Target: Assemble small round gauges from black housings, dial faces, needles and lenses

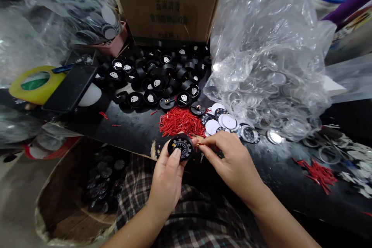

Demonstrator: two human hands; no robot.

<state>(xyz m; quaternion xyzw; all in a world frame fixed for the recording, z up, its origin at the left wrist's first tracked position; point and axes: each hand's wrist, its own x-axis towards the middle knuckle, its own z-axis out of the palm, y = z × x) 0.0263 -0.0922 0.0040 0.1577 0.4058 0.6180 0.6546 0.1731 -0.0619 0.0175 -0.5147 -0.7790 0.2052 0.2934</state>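
Note:
My left hand (167,176) holds a round black gauge (180,147) with a numbered dial, its thumb lying on the dial face. Just right of the gauge, my right hand (229,159) pinches a small red pointer (198,144) between thumb and forefinger. Behind both hands is a pile of red pointers (181,122). Beside that pile lie white and black dial discs (228,121), some face up. Farther back, many black round housings (157,82) with pale metal plates inside are heaped together.
A plastic bag of clear round covers (273,77) stands at the right, with more red pointers (318,174) before it. At left are yellow tape (17,87) and a phone (71,89). A cardboard box (171,7) stands behind; a bin (55,209) of gauges sits lower left.

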